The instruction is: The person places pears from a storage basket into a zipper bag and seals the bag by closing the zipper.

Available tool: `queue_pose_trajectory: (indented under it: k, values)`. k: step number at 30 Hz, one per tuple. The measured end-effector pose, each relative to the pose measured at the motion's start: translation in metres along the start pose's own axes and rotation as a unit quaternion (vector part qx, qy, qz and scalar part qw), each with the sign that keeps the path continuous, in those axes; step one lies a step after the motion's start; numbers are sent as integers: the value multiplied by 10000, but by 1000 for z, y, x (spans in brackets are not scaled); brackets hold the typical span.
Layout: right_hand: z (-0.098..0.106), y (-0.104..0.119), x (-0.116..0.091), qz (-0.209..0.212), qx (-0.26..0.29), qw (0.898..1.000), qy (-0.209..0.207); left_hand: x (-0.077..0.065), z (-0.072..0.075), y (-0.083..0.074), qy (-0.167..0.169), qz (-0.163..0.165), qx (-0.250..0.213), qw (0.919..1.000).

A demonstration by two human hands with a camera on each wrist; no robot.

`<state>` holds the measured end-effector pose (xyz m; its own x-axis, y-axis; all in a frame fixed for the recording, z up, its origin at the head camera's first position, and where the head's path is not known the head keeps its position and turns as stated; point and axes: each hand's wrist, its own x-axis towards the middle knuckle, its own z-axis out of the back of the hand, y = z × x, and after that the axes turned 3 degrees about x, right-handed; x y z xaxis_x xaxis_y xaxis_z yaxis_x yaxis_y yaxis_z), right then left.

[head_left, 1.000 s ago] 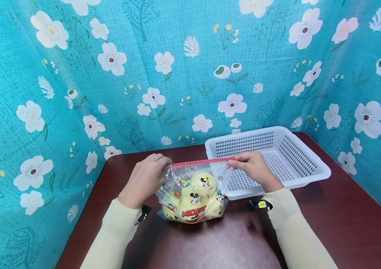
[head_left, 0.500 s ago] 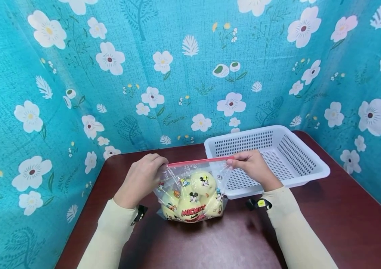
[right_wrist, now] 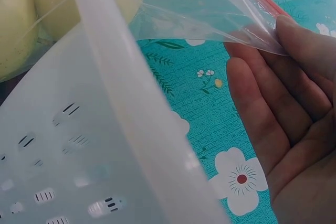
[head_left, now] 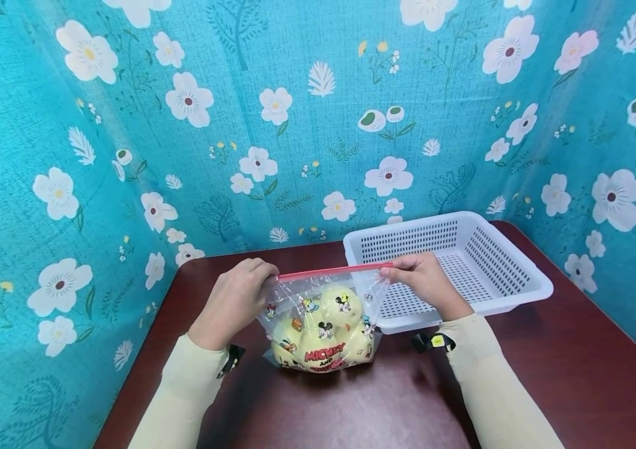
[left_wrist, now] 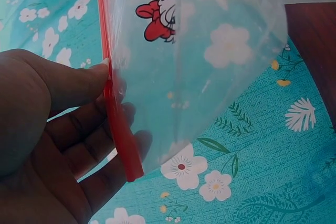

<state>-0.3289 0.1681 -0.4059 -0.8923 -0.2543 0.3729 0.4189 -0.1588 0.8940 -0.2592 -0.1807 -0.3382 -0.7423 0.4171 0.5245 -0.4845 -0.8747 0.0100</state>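
Observation:
A clear zip bag (head_left: 323, 352) printed with cartoon figures and red lettering stands on the table. Inside are several pale yellow round things (head_left: 342, 308) that look like fruit. Its red zip strip (head_left: 329, 271) is stretched straight across the top. My left hand (head_left: 234, 302) pinches the strip's left end; in the left wrist view the thumb presses it from one side, with fingers behind the film. At the opposite top corner, my right hand (head_left: 427, 284) pinches the strip between thumb and fingers. Whether the zip is sealed I cannot tell.
A white perforated plastic basket (head_left: 542, 290) stands right behind the bag, partly under my right hand. Its rim (right_wrist: 131, 103) crosses the right wrist view. The dark red-brown table (head_left: 318, 411) meets a blue flowered cloth (head_left: 295, 125) at the back and sides.
My left hand has shifted slightly left along the red strip to its end. The right hand keeps its pinch, and the bag and basket stay in place.

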Motion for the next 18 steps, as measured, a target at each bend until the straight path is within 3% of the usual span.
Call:
queue_pose_trajectory:
  k: [9,18]
  values:
    - [-1,2,2,-230,-89,9997,6,-2,1,3,40,139,36,9999]
    - [-1,0,3,-158,-136,9998,-25,-4,2,7,80,218,51,9997]
